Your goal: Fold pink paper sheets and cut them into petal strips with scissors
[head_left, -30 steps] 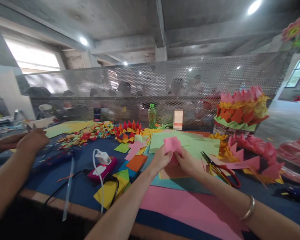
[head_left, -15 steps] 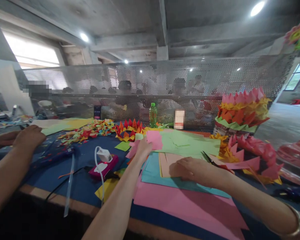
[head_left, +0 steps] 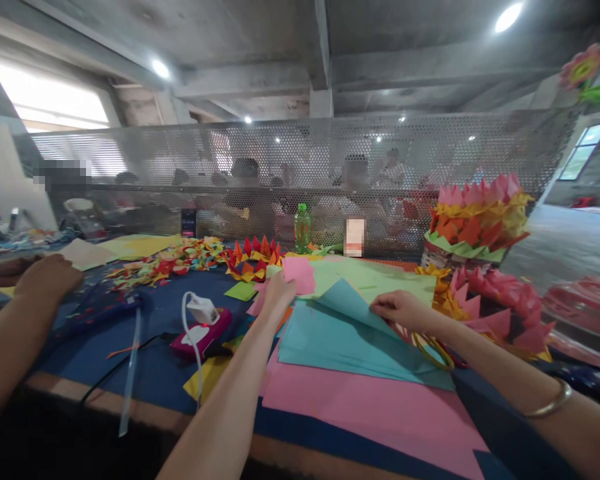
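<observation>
My left hand (head_left: 279,295) is closed on a small stack of pink paper (head_left: 299,275) above the green sheets (head_left: 405,280). With pinched fingers, my right hand (head_left: 401,312) lifts the far edge of a blue paper sheet (head_left: 347,303), folding it up off the other blue sheets (head_left: 340,353). Those sheets lie over larger pink sheets (head_left: 370,407). Under my right wrist shows a yellow loop (head_left: 443,357), perhaps a scissors handle; whether the hand holds it, I cannot tell.
A co-worker's hands (head_left: 50,283) are at the left, by pale paper (head_left: 87,253). Nearby are paper scraps (head_left: 167,263), a purple power strip (head_left: 220,330), a green bottle (head_left: 303,227), folded red petals (head_left: 254,257) and a tiered paper lotus (head_left: 480,217). A perforated screen (head_left: 180,153) stands behind.
My right hand has gone from resting flat on peach sheets to raising the blue sheet's edge. The peach sheets no longer show on the blue stack. My left hand stays at the pink paper.
</observation>
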A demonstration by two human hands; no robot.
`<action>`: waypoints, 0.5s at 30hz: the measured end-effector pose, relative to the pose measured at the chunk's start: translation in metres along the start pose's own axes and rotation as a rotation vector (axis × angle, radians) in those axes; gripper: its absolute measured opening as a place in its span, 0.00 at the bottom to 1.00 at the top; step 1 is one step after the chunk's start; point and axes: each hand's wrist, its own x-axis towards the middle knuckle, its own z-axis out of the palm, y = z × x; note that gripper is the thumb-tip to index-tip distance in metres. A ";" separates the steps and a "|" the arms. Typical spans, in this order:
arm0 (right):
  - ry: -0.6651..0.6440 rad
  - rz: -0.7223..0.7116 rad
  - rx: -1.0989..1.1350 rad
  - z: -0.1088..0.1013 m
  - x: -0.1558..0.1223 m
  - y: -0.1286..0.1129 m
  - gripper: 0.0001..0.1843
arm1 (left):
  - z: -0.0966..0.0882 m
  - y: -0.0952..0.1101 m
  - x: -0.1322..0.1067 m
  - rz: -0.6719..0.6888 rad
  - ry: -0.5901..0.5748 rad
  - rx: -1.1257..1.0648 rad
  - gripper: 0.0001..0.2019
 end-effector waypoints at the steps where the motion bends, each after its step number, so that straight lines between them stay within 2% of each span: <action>1: -0.022 0.060 0.106 0.001 0.000 0.004 0.17 | -0.001 0.001 0.000 0.022 0.025 0.054 0.07; 4: -0.059 0.207 0.323 0.010 -0.004 0.013 0.19 | -0.002 0.005 0.000 0.081 0.063 0.180 0.06; 6: -0.048 0.231 0.361 0.014 -0.007 0.016 0.20 | -0.003 0.007 -0.001 0.090 0.055 0.197 0.04; 11: 0.057 0.116 0.277 0.017 -0.007 0.018 0.17 | -0.006 0.012 -0.003 0.080 0.049 0.271 0.02; 15: 0.122 0.088 0.172 0.017 -0.009 0.015 0.17 | -0.005 0.013 -0.004 0.090 -0.012 0.290 0.02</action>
